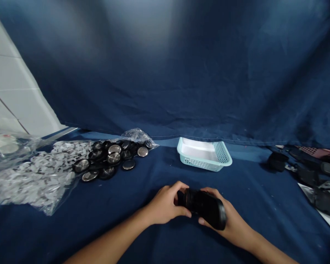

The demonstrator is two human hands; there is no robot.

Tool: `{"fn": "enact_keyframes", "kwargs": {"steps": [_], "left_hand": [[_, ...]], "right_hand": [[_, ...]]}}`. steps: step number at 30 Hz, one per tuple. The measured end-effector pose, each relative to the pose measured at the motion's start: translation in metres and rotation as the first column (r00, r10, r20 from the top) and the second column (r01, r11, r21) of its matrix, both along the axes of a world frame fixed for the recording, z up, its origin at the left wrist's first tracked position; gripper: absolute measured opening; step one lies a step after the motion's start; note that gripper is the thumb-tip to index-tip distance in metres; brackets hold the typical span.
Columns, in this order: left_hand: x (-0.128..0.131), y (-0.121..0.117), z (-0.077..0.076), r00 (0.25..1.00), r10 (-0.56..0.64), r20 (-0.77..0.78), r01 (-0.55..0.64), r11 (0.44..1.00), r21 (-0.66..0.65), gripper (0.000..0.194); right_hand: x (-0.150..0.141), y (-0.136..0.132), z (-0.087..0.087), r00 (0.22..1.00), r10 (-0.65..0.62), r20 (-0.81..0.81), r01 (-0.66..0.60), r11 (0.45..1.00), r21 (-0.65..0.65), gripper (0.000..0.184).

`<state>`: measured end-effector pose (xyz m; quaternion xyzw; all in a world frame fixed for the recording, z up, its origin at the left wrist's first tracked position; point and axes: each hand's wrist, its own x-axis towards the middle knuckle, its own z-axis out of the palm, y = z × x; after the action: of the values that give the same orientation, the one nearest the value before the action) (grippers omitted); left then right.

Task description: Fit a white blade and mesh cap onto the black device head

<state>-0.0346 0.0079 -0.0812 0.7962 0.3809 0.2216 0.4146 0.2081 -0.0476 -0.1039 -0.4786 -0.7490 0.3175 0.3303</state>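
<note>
My left hand (166, 204) and my right hand (227, 220) both grip a black cylindrical part (205, 207) just above the blue cloth, near the front middle. The left fingers wrap its narrow end, the right hand cradles its wider rimmed end. Behind the hands sits a pale turquoise plastic basket (222, 161) with a white inside. A pile of round black discs with metal mesh faces (111, 158) lies to the back left, spilling from a clear bag.
A clear plastic bag of small white pieces (30, 176) covers the left side. Several black parts (313, 176) and a reddish tray (321, 151) lie at the right edge. A blue cloth backdrop (181, 73) hangs behind the table.
</note>
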Motion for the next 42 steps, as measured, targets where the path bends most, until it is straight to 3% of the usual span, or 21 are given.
{"fn": "enact_keyframes", "kwargs": {"steps": [6,12,19,28,33,37,40,42], "left_hand": [[0.000,-0.004,0.001,1.000,-0.010,-0.020,0.012,0.997,0.078,0.059],[0.001,-0.007,-0.003,0.996,-0.004,-0.087,0.026,0.966,0.258,0.059],[0.001,-0.009,-0.015,0.998,-0.019,-0.067,0.052,0.850,0.524,0.060],[0.000,-0.014,-0.018,0.997,0.016,-0.082,0.046,0.717,0.696,0.060],[0.002,-0.011,-0.019,0.996,0.068,0.053,-0.085,0.663,0.744,0.053],[0.004,-0.012,-0.017,0.978,0.097,0.184,-0.204,0.625,0.754,0.051],[0.005,-0.015,-0.015,0.965,0.148,0.216,-0.262,0.578,0.773,0.047],[0.005,-0.016,-0.015,0.953,0.180,0.242,-0.302,0.563,0.770,0.046]], "right_hand": [[0.001,-0.002,0.002,0.998,-0.028,0.052,0.014,0.969,0.248,0.066],[0.002,-0.003,-0.001,0.994,0.008,0.105,-0.046,0.930,0.365,0.062],[0.004,-0.007,0.003,0.992,0.006,0.129,-0.058,0.915,0.399,0.067],[0.001,-0.007,0.007,0.992,-0.009,0.124,-0.046,0.901,0.432,0.059],[0.001,-0.008,-0.004,0.996,-0.075,0.044,0.054,0.934,0.354,0.060],[-0.002,-0.008,-0.010,0.984,-0.140,-0.108,0.160,0.965,0.207,0.067],[-0.004,-0.007,-0.009,0.945,-0.096,-0.312,0.095,0.995,-0.017,0.062],[-0.006,-0.006,-0.004,0.842,-0.119,-0.527,-0.010,0.972,-0.235,0.062]]}}
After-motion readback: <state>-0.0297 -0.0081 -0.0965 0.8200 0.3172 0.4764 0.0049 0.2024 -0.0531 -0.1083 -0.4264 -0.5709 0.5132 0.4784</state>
